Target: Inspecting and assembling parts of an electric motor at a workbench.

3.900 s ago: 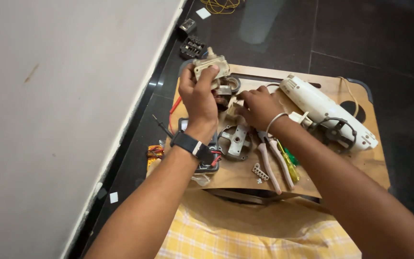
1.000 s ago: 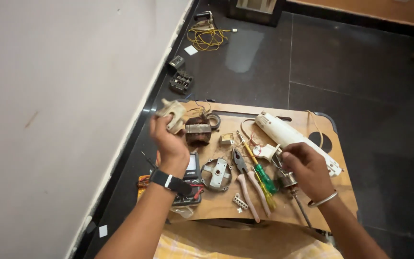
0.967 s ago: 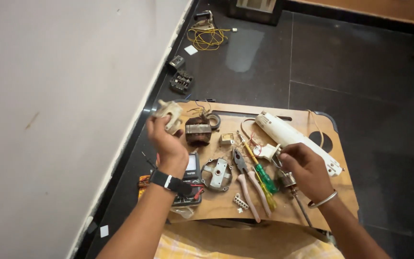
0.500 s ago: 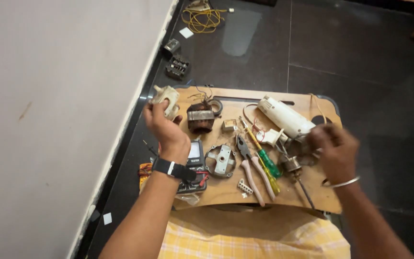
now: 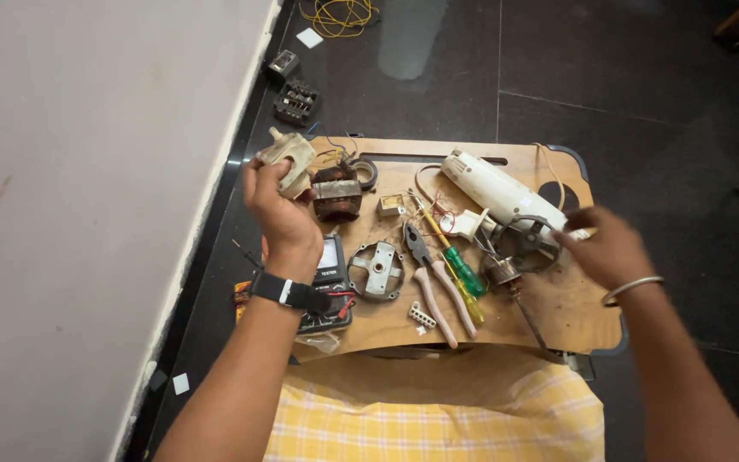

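My right hand (image 5: 609, 248) is blurred, its fingertips unclear; my wrist covers half the meter (image 5: 328, 287); yellow wire (image 5: 339, 13) is cut off at top.

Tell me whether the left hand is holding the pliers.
No: the left hand grips a cream plastic part, while the pliers lie untouched on the wooden board.

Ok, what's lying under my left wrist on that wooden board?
A black multimeter with red leads lies on the wooden board. The left hand, holding a cream plastic part, and its watch cover the meter's left side, so that portion is hidden.
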